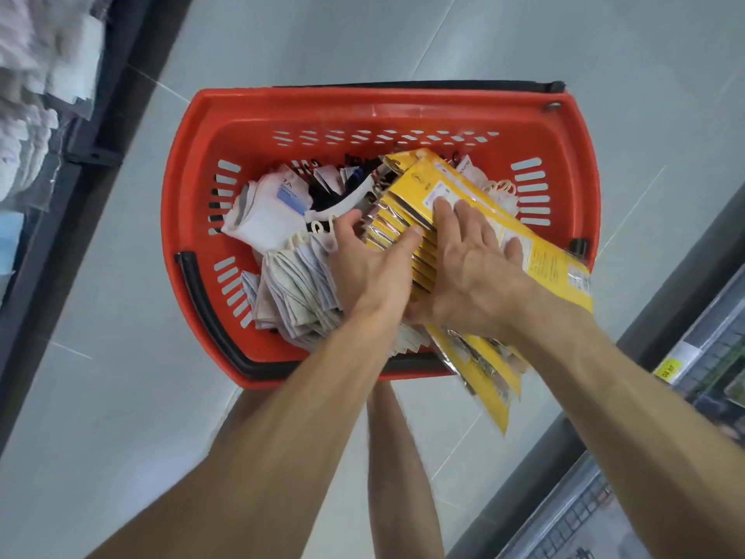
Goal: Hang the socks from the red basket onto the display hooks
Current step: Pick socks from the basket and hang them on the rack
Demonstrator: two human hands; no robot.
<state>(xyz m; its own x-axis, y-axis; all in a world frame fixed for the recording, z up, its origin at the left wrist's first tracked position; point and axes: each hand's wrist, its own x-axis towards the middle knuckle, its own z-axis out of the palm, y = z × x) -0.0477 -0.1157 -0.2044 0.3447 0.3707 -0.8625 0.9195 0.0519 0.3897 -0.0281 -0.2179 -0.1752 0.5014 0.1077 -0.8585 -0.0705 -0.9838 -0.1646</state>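
- At the far left we see a shelf (28, 115) of pale, blurred packets in a dark frame, standing on a grey tiled floor (121, 397).
- The red basket (181, 187) sits on the floor in the middle, with one black handle (209, 316) folded down along its left rim.
- In the basket's left half lie folded white socks (266, 215). In front of them is a fanned bundle of grey socks (294, 292) with small pale hooks, and behind them a few dark socks (334, 187).
- Our left hand (367, 268) grasps the left side of the yellow packets (463, 183). Its fingers curl down over the hooked ends and its thumb presses on the packets' stacked edges.
- The yellow packets form one tilted stack in the basket's right half. The far end is inside the basket, and the near end reaches out past the front rim.
- Our right hand (471, 268) lies on the top packet with its fingers straight and spread, pressing down. Its thumb is hidden from us.
- Bare legs (399, 457) show under the forearms.
- At the far right a second shelf (705, 357) runs along the floor, with a small yellow price tag (667, 371) on its edge.
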